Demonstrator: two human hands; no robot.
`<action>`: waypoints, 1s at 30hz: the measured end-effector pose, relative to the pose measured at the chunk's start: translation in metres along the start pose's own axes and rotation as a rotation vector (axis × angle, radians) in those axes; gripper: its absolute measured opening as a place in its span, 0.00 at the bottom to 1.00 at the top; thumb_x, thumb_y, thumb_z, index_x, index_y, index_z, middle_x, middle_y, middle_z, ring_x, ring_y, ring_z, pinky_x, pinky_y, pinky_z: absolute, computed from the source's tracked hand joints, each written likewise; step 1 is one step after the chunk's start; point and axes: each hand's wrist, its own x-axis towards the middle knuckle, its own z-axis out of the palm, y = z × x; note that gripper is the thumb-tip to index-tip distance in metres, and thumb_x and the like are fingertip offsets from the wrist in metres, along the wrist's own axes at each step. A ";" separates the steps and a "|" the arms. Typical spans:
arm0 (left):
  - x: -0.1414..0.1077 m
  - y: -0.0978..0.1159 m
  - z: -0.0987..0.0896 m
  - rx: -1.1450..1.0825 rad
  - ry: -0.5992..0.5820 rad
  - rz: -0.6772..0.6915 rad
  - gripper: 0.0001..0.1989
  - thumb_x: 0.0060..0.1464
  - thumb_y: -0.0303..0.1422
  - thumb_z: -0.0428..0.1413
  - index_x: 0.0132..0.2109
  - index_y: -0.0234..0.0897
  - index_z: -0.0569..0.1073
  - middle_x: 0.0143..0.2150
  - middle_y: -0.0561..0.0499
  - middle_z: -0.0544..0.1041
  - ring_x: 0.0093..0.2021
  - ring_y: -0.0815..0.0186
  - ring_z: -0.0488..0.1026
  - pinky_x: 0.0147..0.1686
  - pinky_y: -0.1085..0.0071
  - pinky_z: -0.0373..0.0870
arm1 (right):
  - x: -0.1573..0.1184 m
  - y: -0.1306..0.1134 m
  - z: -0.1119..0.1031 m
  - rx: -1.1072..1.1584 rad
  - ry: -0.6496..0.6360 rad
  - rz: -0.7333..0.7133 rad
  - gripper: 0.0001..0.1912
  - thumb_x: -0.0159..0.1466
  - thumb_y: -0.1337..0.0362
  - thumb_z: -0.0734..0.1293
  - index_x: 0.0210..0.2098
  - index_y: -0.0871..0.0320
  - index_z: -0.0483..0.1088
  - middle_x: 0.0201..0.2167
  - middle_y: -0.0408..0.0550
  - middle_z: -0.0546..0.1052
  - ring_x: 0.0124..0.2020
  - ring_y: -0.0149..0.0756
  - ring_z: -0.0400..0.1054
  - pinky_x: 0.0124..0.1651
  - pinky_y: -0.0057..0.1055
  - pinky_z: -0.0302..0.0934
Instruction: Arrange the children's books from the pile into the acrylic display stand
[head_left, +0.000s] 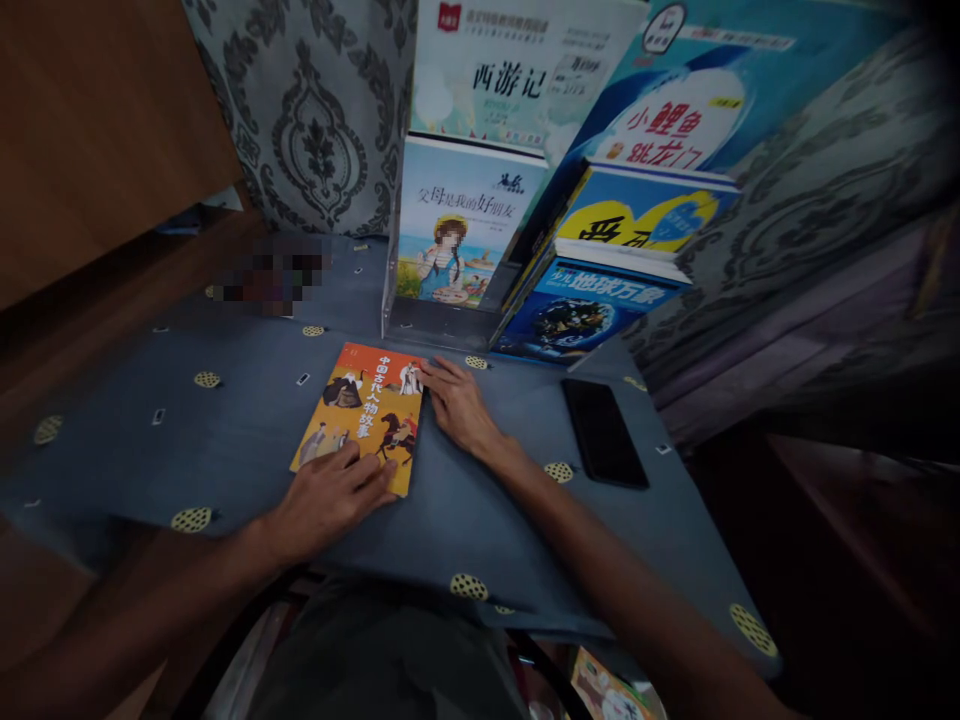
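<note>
A closed orange and yellow book with painted figures and white Chinese lettering lies flat on the cloth-covered table. My left hand rests over its lower edge, fingers lightly bent and laid on the cover; the thumb is hidden. At the book's upper right edge, the fingertips of my right hand touch the side, with the fingers stretched out and the palm down by the cloth. Neither hand is wrapped round the book.
A clear stand holding several upright books is at the back. A black phone lies to the right on the blue-grey tablecloth. A blurred-out item is at the far left. Patterned curtain hangs behind.
</note>
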 end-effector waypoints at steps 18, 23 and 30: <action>0.003 0.011 0.000 -0.006 0.052 -0.060 0.07 0.65 0.33 0.54 0.45 0.35 0.74 0.33 0.51 0.77 0.34 0.63 0.70 0.34 0.67 0.67 | -0.115 -0.080 -0.015 -0.023 -0.082 -0.188 0.29 0.64 0.77 0.59 0.61 0.51 0.69 0.57 0.52 0.77 0.60 0.46 0.69 0.58 0.50 0.66; -0.018 0.011 -0.003 -0.027 0.000 -0.061 0.14 0.65 0.26 0.51 0.55 0.33 0.71 0.45 0.46 0.80 0.43 0.61 0.73 0.44 0.64 0.70 | -0.112 -0.082 -0.018 -0.095 -0.074 -0.193 0.30 0.63 0.78 0.59 0.60 0.51 0.70 0.57 0.51 0.77 0.58 0.46 0.71 0.57 0.50 0.66; -0.045 -0.003 -0.026 -0.074 0.054 -0.118 0.13 0.65 0.25 0.50 0.54 0.35 0.72 0.46 0.46 0.81 0.48 0.60 0.74 0.43 0.63 0.70 | -0.114 -0.081 -0.017 -0.086 -0.052 -0.220 0.27 0.62 0.80 0.58 0.57 0.56 0.72 0.57 0.52 0.77 0.58 0.45 0.70 0.56 0.48 0.66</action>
